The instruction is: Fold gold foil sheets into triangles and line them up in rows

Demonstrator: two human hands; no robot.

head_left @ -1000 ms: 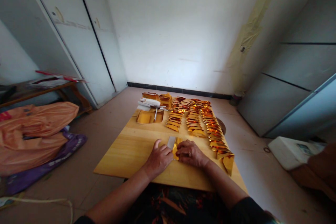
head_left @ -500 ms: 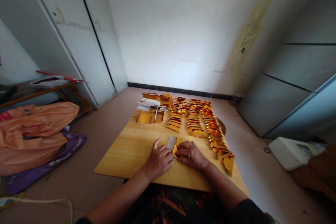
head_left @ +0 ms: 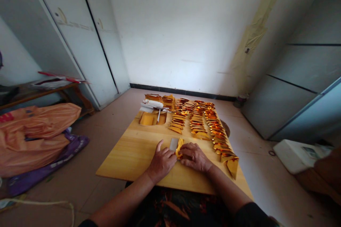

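Observation:
My left hand (head_left: 162, 161) and my right hand (head_left: 195, 157) rest close together on the wooden board (head_left: 133, 156), both pinching a small sheet of gold foil paper (head_left: 179, 146) between their fingers. The sheet shows a silver-white back on its left part. My left thumb sticks up; the other fingers are curled over the paper. Beyond my hands, several rows of folded gold foil pieces (head_left: 198, 122) lie across the board's far half. A flat stack of gold sheets (head_left: 149, 118) sits at the far left corner.
An orange plastic bag (head_left: 37, 131) and a purple bag (head_left: 53, 163) lie on the floor at left, below a low wooden bench (head_left: 45, 90). White wardrobe doors (head_left: 80, 42) stand behind. A white box (head_left: 295, 154) lies on the floor at right.
The gold sheet's upper edge has lifted slightly between my fingers; both hands stay in nearly the same place.

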